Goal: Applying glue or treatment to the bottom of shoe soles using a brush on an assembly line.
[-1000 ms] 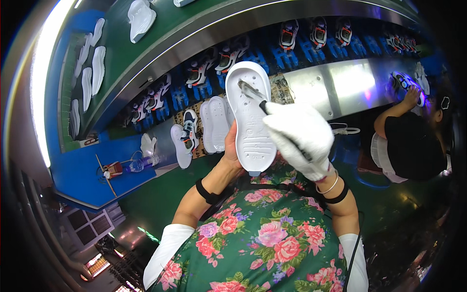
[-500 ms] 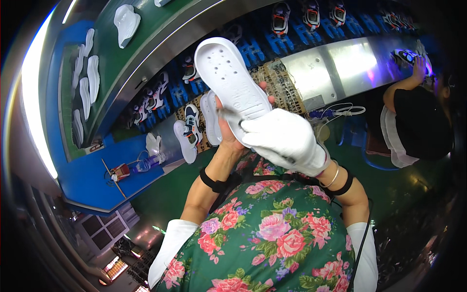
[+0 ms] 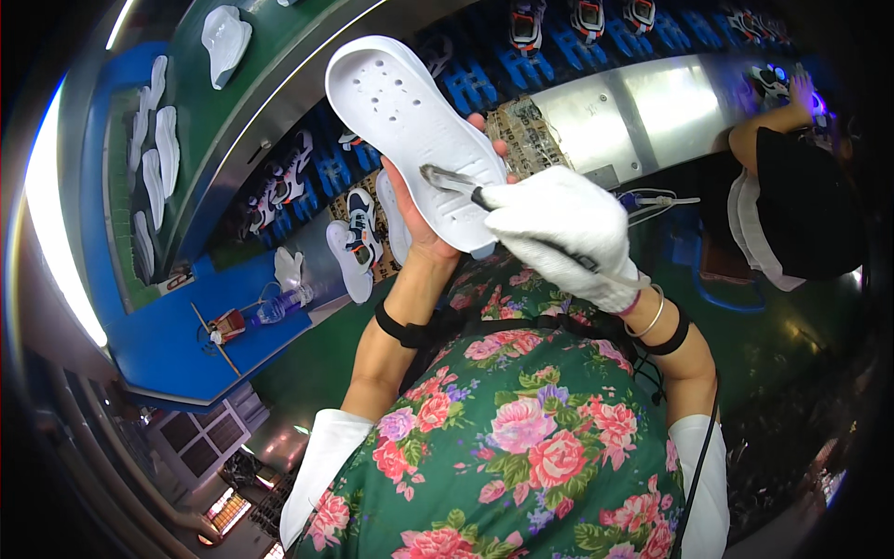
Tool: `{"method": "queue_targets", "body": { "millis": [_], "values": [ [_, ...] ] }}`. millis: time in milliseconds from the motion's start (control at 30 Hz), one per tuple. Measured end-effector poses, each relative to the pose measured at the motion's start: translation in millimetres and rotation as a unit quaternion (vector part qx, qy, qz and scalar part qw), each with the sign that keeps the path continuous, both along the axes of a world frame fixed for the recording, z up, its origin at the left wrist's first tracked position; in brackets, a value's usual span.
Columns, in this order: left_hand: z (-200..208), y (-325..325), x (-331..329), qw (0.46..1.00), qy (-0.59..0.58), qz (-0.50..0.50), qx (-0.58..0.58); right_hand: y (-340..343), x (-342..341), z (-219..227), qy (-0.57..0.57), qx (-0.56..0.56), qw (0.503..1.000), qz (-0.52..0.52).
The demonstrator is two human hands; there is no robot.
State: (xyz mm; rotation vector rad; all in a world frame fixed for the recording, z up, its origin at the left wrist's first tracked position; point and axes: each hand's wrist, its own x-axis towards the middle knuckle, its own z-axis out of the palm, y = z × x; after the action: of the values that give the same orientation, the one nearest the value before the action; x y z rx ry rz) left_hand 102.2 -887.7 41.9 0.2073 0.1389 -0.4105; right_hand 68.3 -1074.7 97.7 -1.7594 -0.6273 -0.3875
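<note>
A white shoe sole [image 3: 410, 130] with a raised rim and a group of small holes at its far end lies tilted in my bare left hand [image 3: 421, 224]. The fingers wrap underneath, with tips showing past its right edge. My right hand [image 3: 563, 233], in a white knitted glove, is closed round the dark handle of a brush [image 3: 451, 177]. The brush's flat metal neck points left, and its bristles touch the inside of the sole near the middle. The sole's near end sits beside the gloved fingers.
Left of my hands are a white-and-navy shoe [image 3: 361, 228] and a loose white sole [image 3: 345, 265]. A plastic bottle [image 3: 284, 306] lies on a blue table [image 3: 168, 349]. Shoes on blue racks [image 3: 582, 58] line the back. A person in black [image 3: 805, 205] works at the right.
The sole and both hands have shifted left in view. The brush, blurred at the sole's left edge before, now shows clearly with its bristles farther in on the sole.
</note>
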Motion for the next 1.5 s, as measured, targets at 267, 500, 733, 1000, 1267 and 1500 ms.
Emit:
{"method": "queue_targets", "body": {
  "millis": [267, 500, 733, 1000, 1267, 1500],
  "values": [
    [-7, 15, 9, 0.996, -0.071, -0.055, 0.007, -1, -6, -3, 0.099, 0.067, 0.99, 0.08],
    [-11, 25, 19, 0.989, -0.042, -0.137, -0.025, 3, -17, -9, 0.047, 0.012, 0.992, 0.114],
    [1, 26, 36, 0.972, -0.1, -0.191, 0.097, -6, -7, -10, -0.012, -0.025, 0.997, 0.068],
    [-6, 24, 45, 0.967, -0.124, -0.221, -0.039, -11, -2, -5, 0.273, 0.187, 0.938, 0.102],
    [3, 20, 61, 0.949, -0.056, -0.311, -0.013, -17, 1, -12, -0.075, -0.121, 0.986, 0.088],
    [-1, 20, 65, 0.931, -0.034, -0.351, -0.094, -14, -5, -6, 0.066, 0.011, 0.989, 0.134]
  ]
}}
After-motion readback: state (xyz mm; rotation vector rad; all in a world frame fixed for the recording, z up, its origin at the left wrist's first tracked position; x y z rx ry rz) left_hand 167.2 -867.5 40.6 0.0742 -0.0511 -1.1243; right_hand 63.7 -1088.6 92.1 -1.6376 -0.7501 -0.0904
